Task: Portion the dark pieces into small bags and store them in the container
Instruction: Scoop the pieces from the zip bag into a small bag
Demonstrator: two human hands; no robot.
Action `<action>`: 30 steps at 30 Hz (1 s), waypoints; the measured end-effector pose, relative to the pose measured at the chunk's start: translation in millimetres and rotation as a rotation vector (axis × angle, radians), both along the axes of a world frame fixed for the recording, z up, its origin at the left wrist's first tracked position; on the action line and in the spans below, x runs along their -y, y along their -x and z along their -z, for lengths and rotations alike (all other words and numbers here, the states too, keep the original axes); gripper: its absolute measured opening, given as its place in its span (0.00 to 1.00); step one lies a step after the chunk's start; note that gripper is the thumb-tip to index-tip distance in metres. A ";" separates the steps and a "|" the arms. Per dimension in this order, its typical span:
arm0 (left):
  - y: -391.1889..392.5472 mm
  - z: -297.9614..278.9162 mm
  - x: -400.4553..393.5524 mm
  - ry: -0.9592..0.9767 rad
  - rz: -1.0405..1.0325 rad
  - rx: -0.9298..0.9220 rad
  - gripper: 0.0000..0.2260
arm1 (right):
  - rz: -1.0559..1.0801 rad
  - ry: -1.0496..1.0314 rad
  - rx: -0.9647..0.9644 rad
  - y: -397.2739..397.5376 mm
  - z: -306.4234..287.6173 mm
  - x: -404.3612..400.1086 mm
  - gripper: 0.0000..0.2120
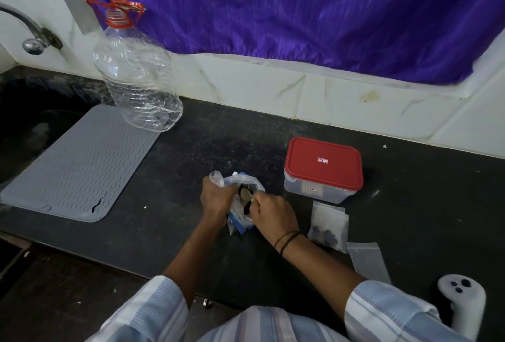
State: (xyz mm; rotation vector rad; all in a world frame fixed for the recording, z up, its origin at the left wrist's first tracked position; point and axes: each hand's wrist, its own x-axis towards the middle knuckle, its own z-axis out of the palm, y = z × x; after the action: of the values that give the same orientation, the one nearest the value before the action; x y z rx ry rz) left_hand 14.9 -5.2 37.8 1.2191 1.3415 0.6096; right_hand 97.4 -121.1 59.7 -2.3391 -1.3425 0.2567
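Striped sleeves (153,311) are framing mid-frame work: left hand (216,199) is gripping the supply bag (240,194) open so right hand (273,212) can be pinching dark pieces (247,206); a filled small bag (329,225) is waiting below the lidded container (322,169).

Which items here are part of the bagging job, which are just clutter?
Job:
- left hand gripping the big plastic bag
- right hand with a spoon in that bag
- filled small bag
- empty small bag
- red-lidded container, shut

Lying about:
- clear bottle
- grey mat
- tap
- purple curtain
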 end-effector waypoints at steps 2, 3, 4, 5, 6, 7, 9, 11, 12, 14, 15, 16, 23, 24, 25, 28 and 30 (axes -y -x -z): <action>-3.4 16.2 -7.0 0.024 0.030 0.046 0.25 | 0.068 -0.009 -0.021 -3.5 -3.7 -0.8 0.09; -5.9 32.9 -13.2 0.040 0.031 0.074 0.30 | 0.090 -0.010 -0.023 -5.2 -5.5 -1.9 0.09; -6.4 38.0 -14.7 0.051 0.027 0.089 0.33 | 0.104 -0.010 -0.026 -6.6 -7.0 -3.0 0.09; -5.6 33.0 -11.9 0.055 0.016 0.105 0.32 | 0.114 -0.008 -0.032 -6.8 -7.9 -4.4 0.09; -4.5 23.0 -7.5 0.064 0.009 0.108 0.29 | 0.124 -0.008 -0.038 -7.4 -8.1 -5.4 0.09; -2.6 11.9 -2.3 0.074 0.008 0.121 0.26 | 0.132 -0.001 -0.044 -7.5 -7.6 -6.6 0.09; -1.4 8.0 0.8 0.096 0.024 0.158 0.26 | 0.147 0.027 -0.051 -8.7 -6.4 -8.5 0.10; -0.4 6.0 1.9 0.097 0.037 0.187 0.28 | 0.140 0.044 -0.057 -10.0 -5.9 -10.2 0.10; 0.0 5.8 2.3 0.099 0.029 0.198 0.26 | 0.123 0.051 -0.061 -10.5 -5.8 -11.2 0.09; 2.3 4.4 3.2 0.114 0.026 0.217 0.23 | 0.082 0.047 -0.082 -12.1 -4.2 -13.0 0.08; 3.2 4.5 3.7 0.116 0.040 0.223 0.24 | 0.076 0.037 -0.107 -13.2 -2.7 -13.1 0.08; 4.2 4.7 4.6 0.117 0.046 0.223 0.24 | 0.083 0.020 -0.147 -14.3 -1.2 -12.4 0.08; 5.7 18.4 3.8 0.118 0.021 0.211 0.17 | 0.128 -0.145 -0.454 -19.0 20.0 0.3 0.08; 4.5 18.8 3.2 0.109 0.015 0.205 0.19 | 0.144 -0.167 -0.493 -18.7 21.0 1.9 0.08; 2.6 21.4 2.1 0.087 0.005 0.193 0.22 | 0.163 -0.192 -0.527 -18.2 21.0 3.8 0.08; -2.4 16.6 5.8 0.007 -0.023 0.132 0.25 | 0.230 -0.257 -0.631 -16.3 18.7 11.2 0.09; -4.1 8.7 10.0 -0.050 -0.056 0.087 0.21 | 0.262 -0.284 -0.678 -14.5 19.9 15.5 0.09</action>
State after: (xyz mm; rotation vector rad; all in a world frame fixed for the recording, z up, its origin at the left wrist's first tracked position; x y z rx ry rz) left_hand 19.0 -15.2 29.1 1.1850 1.2972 0.7315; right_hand 111.9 -136.6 39.7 -1.9008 -0.6859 0.6564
